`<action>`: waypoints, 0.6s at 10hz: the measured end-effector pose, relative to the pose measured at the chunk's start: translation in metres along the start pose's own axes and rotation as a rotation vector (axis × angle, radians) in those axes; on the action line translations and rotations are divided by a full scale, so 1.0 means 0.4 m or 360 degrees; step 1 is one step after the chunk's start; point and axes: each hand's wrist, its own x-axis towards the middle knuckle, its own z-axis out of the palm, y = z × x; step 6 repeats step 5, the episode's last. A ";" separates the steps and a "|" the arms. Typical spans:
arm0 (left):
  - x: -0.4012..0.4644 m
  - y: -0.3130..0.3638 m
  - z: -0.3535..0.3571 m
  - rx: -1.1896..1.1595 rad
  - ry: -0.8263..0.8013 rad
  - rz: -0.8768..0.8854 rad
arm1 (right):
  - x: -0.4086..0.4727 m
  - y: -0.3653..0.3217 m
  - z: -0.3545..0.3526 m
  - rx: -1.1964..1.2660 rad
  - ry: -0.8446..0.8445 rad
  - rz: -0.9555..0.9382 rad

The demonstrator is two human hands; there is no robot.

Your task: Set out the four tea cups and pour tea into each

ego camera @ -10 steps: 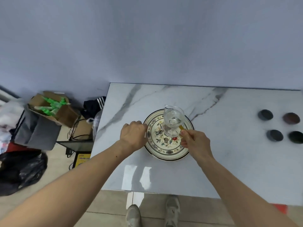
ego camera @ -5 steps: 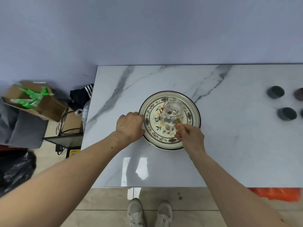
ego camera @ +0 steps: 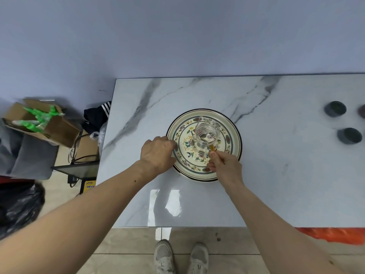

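Note:
A clear glass pitcher (ego camera: 206, 135) with an amber handle stands on a floral plate (ego camera: 230, 167) in the middle of the marble table (ego camera: 276, 184). My right hand (ego camera: 225, 165) is closed on the pitcher's handle at its near side. My left hand (ego camera: 158, 153) grips the plate's left rim. Small dark tea cups sit at the far right: one (ego camera: 335, 109) further back, one (ego camera: 349, 135) nearer, and a third (ego camera: 362, 111) cut off by the frame edge.
Left of the table, on the floor, stand a cardboard box (ego camera: 42, 123) with green items, grey bags, a black plastic bag (ego camera: 17, 208) and cables. An orange strip (ego camera: 331, 235) lies under the table's near right edge. My shoes (ego camera: 180, 258) are below the near edge.
The view shifted so the plate and pitcher sit further right and the cups slid toward the frame's right edge. Both hands keep their holds on the plate rim and pitcher handle.

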 end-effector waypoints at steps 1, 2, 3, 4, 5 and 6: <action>0.002 0.001 -0.005 0.0013 -0.0009 -0.0009 | 0.001 0.007 0.002 0.0020 -0.0038 0.0023; 0.002 0.003 -0.009 0.0020 -0.0007 -0.0015 | 0.002 0.007 0.004 0.0020 -0.0053 0.0027; -0.004 0.006 -0.020 0.0034 -0.0018 -0.0009 | -0.001 0.005 0.003 0.0039 -0.0084 0.0055; -0.011 0.010 -0.038 0.0050 -0.0037 -0.0023 | -0.005 -0.009 -0.004 0.0005 -0.0143 0.0103; -0.025 0.008 -0.071 0.0073 -0.0039 -0.0038 | -0.021 -0.025 -0.028 -0.0086 -0.0153 0.0161; -0.025 0.008 -0.071 0.0073 -0.0039 -0.0038 | -0.021 -0.025 -0.028 -0.0086 -0.0153 0.0161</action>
